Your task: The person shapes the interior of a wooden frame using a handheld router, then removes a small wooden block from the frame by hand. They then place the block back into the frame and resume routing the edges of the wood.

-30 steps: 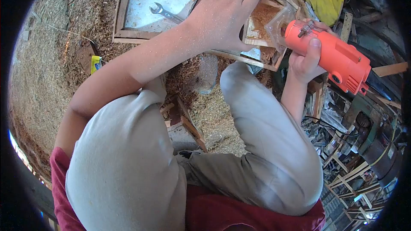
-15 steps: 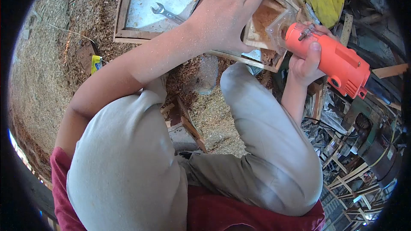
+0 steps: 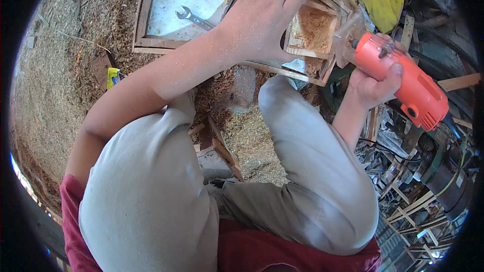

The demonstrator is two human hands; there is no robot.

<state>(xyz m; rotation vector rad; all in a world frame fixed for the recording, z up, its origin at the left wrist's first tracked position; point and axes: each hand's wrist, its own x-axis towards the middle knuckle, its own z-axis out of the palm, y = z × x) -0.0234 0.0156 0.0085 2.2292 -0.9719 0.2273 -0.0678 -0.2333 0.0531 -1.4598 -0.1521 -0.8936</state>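
My right hand [image 3: 375,83] is wrapped round an orange trim router [image 3: 403,80], which has a clear plastic base [image 3: 348,40]. The router is tilted, its base off to the right of a small wooden piece [image 3: 317,27] with a sawdust-covered hollow. My left hand [image 3: 264,17] lies at the left edge of that piece with its fingers spread; its palm side is hidden. Beneath both is a shallow wood-framed tray [image 3: 161,44] with a pale bottom. On the tray, left of my left wrist, rests a wrench [image 3: 194,18].
Wood shavings [image 3: 60,90] cover the ground. A yellow cloth [image 3: 381,2] lies at the upper right, near wood scraps. A dark machine [image 3: 451,186] and stacked wooden strips are at the lower right. My bent knees [image 3: 282,95] flank a wooden box [image 3: 224,153].
My right hand has moved the router right and slightly down, away from the wooden piece, uncovering its hollow. My left hand stays nearly in place.
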